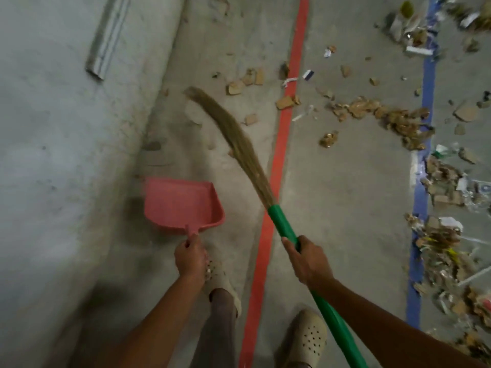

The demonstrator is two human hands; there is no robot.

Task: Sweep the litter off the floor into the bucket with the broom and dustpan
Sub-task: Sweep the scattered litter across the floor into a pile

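- Grey concrete floor (345, 208) fills the frame, crossed by a red tape line (281, 144) up the middle and a blue tape line (422, 181) along the right.
- Your left hand (190, 257), at lower centre, has its fingers curled round the short handle of the pink plastic dustpan (180, 203). The pan sits just left of the red line and its tray looks bare. You cannot tell whether it rests on the floor or hangs just above it.
- Your right hand (305, 258) wraps fully round the green handle of the straw-bristled broom (239, 139). The bristles reach toward the upper middle, left of the red line, with a few brown scraps near their tips.
- Loose litter (393, 118) of torn brown cardboard, paper bits and wrappers lies thick along the blue line at right and thinner around the red line at upper centre. None of it is gathered beside the pan.
- You have no bucket in view.
- Judging by this, you are near the start: nothing is collected, and the sweeping, scooping and tipping all remain.
- At upper left lies a pale metal channel (109, 35), and your beige perforated clogs (305, 338) show at the bottom.
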